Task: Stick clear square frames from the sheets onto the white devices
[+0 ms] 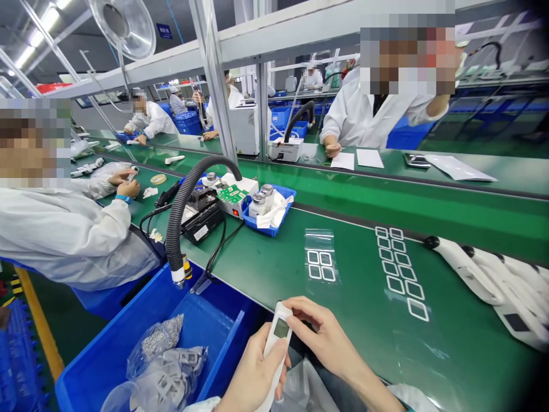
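My left hand point(253, 375) is wrapped round a white handheld device point(277, 337) with a small grey screen, held upright at the near edge of the green table point(364, 337). My right hand point(326, 337) pinches the device's top end with thumb and fingers. On the table beyond lie a clear strip with small white square frames point(320, 264) and a longer double row of the same frames point(401, 272). Several white devices point(493, 277) lie piled at the right.
A blue bin point(128, 337) with bagged parts stands below left. A black flexible hose point(180, 212), a soldering station point(201, 214) and a blue tray point(270, 212) with bottles sit at the back left. Other workers in white coats sit to my left and across the line.
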Demonstrator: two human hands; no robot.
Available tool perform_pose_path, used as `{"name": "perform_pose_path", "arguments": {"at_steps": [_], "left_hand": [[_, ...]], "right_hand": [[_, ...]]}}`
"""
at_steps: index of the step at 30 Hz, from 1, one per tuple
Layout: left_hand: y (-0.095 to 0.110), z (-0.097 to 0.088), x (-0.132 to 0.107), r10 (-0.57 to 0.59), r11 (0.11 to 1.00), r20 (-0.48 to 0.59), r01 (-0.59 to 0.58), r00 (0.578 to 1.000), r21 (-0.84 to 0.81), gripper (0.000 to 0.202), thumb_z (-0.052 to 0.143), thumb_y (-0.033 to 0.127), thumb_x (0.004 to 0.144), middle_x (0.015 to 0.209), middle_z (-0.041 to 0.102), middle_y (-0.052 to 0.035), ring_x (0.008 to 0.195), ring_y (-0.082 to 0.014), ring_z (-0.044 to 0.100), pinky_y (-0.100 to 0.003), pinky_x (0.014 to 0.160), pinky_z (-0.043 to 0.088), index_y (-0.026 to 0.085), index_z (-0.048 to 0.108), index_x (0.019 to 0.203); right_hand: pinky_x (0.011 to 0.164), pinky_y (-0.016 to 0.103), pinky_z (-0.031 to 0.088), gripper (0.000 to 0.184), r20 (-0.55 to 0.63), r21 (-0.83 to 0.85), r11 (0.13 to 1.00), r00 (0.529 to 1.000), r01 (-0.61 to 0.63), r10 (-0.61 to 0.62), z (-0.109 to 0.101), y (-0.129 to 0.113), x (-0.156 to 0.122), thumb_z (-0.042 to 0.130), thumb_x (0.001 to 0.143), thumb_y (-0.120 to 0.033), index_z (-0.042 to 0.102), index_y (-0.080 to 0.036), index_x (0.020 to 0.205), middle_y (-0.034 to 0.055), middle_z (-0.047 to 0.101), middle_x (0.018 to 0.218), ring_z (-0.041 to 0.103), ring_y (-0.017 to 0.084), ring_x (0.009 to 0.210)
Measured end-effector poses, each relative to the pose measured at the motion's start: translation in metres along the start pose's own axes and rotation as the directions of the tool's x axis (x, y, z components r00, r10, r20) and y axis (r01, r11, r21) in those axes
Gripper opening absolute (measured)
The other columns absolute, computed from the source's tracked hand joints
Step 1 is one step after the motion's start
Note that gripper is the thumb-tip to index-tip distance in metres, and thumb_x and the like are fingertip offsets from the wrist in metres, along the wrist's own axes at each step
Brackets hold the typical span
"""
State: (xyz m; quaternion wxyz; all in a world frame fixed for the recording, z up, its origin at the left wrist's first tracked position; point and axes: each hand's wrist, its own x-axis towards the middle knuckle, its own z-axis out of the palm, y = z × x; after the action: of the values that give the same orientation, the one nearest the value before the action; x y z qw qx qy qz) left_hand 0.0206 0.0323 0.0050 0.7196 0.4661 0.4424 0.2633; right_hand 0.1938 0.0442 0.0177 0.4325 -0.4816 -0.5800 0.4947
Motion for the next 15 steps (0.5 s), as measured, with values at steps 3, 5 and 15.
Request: {"name": "perform_pose_path", "arguments": {"at_steps": [3, 5, 15], "left_hand": [[0.008, -0.006, 0.011, -0.061, 0.995, 0.135, 0.05, 0.989, 0.084, 0.038, 0.057, 0.051, 0.087, 0.066, 0.055, 0.0004, 0.041, -0.0063, 0.045, -0.017, 0.037, 0.038, 0.013, 0.051, 0.092], [0.019, -0.009, 0.021, -0.132, 0.986, 0.274, 0.098, 0.952, 0.135, 0.036, 0.06, 0.047, 0.085, 0.069, 0.058, -0.0013, 0.043, -0.0069, 0.047, -0.017, 0.039, 0.041, 0.013, 0.053, 0.094], [0.085, -0.002, 0.137, 0.162, 0.978, 0.158, -0.179, 0.974, 0.103, 0.064, 0.058, 0.068, 0.079, 0.109, 0.064, -0.0173, 0.099, -0.0259, 0.062, -0.03, 0.074, 0.056, 0.01, 0.065, 0.105]], "right_hand": [[0.08, 0.025, 0.047, 0.021, 0.11, -0.168, 0.986, 0.994, 0.018, 0.001, -0.024, -0.01, -0.005, 0.051, 0.096, -0.032, 0.065, -0.021, 0.108, 0.0046, 0.061, 0.104, 0.059, 0.014, 0.088], [0.08, 0.025, 0.046, 0.021, 0.23, -0.328, 0.943, 0.973, 0.055, 0.023, -0.044, -0.021, -0.01, 0.055, 0.094, -0.033, 0.062, -0.025, 0.113, 0.0033, 0.059, 0.112, 0.058, 0.014, 0.09], [0.064, 0.025, 0.041, 0.016, 0.073, -0.689, 0.718, 0.995, 0.104, -0.074, -0.16, -0.021, 0.031, 0.064, 0.082, -0.028, 0.063, -0.017, 0.093, 0.0024, 0.059, 0.084, 0.052, 0.014, 0.071]]}}
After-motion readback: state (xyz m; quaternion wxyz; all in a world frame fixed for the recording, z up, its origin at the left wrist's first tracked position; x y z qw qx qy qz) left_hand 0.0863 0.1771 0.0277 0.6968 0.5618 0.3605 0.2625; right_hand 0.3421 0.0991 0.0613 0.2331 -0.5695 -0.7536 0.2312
